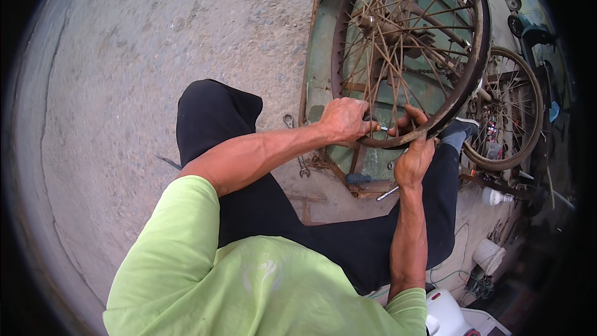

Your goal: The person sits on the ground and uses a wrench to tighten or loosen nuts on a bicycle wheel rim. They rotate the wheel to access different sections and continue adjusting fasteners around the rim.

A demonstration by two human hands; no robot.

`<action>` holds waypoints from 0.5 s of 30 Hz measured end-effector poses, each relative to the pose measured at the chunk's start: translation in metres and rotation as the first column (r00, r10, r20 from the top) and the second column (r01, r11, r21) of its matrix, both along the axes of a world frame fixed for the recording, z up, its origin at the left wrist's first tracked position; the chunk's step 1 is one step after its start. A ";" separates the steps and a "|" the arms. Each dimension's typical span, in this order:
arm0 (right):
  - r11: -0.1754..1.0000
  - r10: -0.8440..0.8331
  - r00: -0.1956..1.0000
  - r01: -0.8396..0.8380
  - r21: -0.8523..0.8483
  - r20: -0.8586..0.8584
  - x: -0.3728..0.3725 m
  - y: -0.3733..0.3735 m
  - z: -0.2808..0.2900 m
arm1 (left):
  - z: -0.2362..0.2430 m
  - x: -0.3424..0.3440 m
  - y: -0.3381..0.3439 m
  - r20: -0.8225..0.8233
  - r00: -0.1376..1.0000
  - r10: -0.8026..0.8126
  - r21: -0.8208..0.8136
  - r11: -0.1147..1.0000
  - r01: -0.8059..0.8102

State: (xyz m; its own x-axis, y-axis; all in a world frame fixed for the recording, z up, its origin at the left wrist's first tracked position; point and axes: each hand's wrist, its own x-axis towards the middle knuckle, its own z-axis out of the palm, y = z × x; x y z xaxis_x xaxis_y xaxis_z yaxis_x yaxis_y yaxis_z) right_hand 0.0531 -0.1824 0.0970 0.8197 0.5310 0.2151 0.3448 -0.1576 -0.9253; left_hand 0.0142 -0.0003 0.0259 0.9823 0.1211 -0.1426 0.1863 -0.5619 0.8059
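Observation:
A rusty spoked wheel stands tilted in front of me, its bare-looking rim curving down between my hands. My left hand is closed at the inner side of the lower rim, fingers bent. A small shiny metal piece shows at its fingertips; its kind is too small to tell. My right hand wraps the rim from below, with fingers curled up among the spokes near that metal piece. Behind the spokes is the rusty hub. Part of each hand's grip is hidden by the rim and fingers.
A worn green metal body lies behind the wheel. Another spoked wheel is at right. Wrenches, a dark-handled tool and a metal rod lie near my legs. A white bucket stands lower right.

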 end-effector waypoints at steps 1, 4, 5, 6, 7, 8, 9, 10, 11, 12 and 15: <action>1.000 -0.004 1.000 0.004 0.001 -0.012 0.000 -0.001 0.000 | 0.001 0.000 0.001 -0.013 1.000 -0.006 -0.029 1.000 0.005; 0.999 -0.039 0.998 0.040 0.003 -0.040 -0.001 -0.001 -0.001 | -0.001 -0.004 0.009 -0.035 0.999 -0.032 -0.098 0.995 0.028; 0.992 -0.044 0.996 0.053 0.116 -0.077 -0.002 -0.002 -0.005 | -0.005 -0.005 0.011 -0.033 0.998 -0.045 -0.109 0.993 0.041; 0.972 -0.044 0.992 0.069 0.226 -0.115 -0.002 -0.005 -0.014 | -0.009 -0.006 0.013 -0.031 0.998 -0.057 -0.119 0.991 0.053; 0.938 -0.041 0.987 0.090 0.335 -0.152 -0.002 -0.008 -0.023 | -0.010 -0.007 0.015 -0.014 0.997 -0.076 -0.126 0.989 0.074; 0.930 -0.034 0.969 0.121 0.348 -0.245 0.004 -0.011 -0.033 | -0.011 -0.009 0.017 0.000 0.996 -0.092 -0.129 0.987 0.092; 0.922 -0.025 0.942 0.151 0.357 -0.335 0.018 -0.016 -0.043 | -0.011 -0.011 0.019 0.014 0.994 -0.108 -0.133 0.985 0.109; 0.913 -0.015 0.906 0.185 0.363 -0.424 0.029 -0.018 -0.055 | -0.012 -0.013 0.021 0.034 0.992 -0.120 -0.140 0.982 0.124; 0.965 -0.112 0.914 0.193 0.178 -0.390 0.039 -0.010 -0.066 | -0.013 -0.012 0.022 0.057 0.989 -0.139 -0.148 0.978 0.146; 0.972 -0.147 0.861 0.218 0.091 -0.488 0.047 -0.004 -0.075 | -0.013 -0.012 0.023 0.081 0.984 -0.158 -0.155 0.973 0.169; 0.980 -0.174 0.717 0.192 -0.049 -0.675 0.067 0.025 -0.094 | -0.020 -0.008 0.029 0.085 0.973 -0.216 -0.201 0.952 0.229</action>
State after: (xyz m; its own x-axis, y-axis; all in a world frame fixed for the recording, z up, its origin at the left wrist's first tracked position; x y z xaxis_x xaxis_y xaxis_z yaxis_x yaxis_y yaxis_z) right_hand 0.1202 -0.1572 0.0027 0.8341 0.3572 -0.4203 -0.4026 -0.1267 -0.9066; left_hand 0.0057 0.0286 0.0058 0.9887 -0.1273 -0.0797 0.0221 -0.4019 0.9154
